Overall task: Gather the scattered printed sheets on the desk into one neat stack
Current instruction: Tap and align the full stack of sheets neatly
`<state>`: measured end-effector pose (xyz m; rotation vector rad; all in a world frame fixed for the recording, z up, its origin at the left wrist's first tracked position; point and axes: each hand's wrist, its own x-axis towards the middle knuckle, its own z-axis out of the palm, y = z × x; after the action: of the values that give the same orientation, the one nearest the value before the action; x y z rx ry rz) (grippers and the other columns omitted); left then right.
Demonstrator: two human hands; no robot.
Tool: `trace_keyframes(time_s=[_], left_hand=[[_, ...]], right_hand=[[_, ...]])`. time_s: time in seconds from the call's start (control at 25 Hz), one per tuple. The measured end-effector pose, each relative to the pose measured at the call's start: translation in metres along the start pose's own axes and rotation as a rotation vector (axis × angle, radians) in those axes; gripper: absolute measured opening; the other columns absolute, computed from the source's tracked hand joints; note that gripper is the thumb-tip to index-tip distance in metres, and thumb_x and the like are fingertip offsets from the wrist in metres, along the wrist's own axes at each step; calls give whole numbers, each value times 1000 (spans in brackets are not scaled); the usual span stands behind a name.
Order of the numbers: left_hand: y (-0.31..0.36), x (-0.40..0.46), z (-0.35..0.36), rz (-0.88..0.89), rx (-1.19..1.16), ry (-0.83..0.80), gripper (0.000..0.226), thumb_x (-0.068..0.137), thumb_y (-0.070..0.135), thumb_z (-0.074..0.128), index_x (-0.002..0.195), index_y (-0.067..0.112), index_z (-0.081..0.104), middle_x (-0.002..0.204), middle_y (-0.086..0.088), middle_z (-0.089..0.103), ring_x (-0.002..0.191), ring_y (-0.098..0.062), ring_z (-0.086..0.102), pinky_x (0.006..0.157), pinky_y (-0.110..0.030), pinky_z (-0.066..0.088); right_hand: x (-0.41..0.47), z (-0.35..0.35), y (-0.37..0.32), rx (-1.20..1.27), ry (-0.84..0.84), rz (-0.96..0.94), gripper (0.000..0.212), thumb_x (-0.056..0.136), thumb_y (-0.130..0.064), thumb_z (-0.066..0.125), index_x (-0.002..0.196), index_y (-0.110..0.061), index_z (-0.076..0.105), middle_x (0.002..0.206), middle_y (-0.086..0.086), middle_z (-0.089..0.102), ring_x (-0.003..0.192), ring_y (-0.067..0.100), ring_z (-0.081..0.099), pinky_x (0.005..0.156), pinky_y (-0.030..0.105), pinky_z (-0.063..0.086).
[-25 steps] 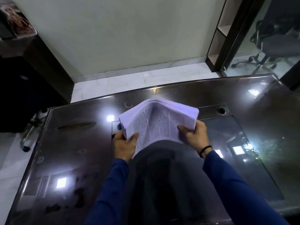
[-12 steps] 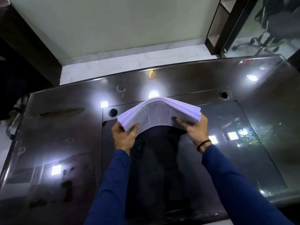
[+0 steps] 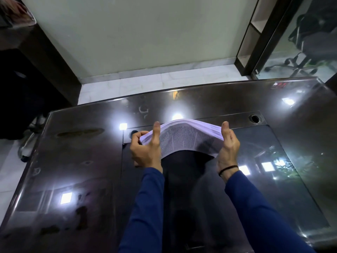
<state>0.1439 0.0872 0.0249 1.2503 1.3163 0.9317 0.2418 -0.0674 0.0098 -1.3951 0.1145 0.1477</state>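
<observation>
Printed sheets (image 3: 184, 137); thick arched paper stack

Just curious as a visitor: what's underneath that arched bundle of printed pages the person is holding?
Under the arched stack of sheets, held by the left hand and right hand, shows dark glossy desk surface. The part right behind the pages is covered.

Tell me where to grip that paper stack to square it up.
Grip the paper stack at its two short ends, coming in from each side as the left hand and right hand do: it arches upward in the middle, so only the ends give firm purchase.
</observation>
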Motion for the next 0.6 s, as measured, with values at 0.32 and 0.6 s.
trace_keyframes(time_s=[0.32,0.6], left_hand=[[13,-6,13,-103,201,101,62,48,71,80,77,23,56,68,12,62,74,-20,62,91,-45,38],[20,-7,8,121,483,61,61,58,74,70,102,34,56,113,5,64,114,-26,59,102,-58,35]], right_hand=[[0,22,-14,-284,311,227,51,57,-60,87,77,-23,58,74,-25,50,88,19,55,108,46,41],[1,23,-13,-299,308,223,73,34,-70,87,76,-18,59,71,-14,61,71,14,56,98,52,51]])
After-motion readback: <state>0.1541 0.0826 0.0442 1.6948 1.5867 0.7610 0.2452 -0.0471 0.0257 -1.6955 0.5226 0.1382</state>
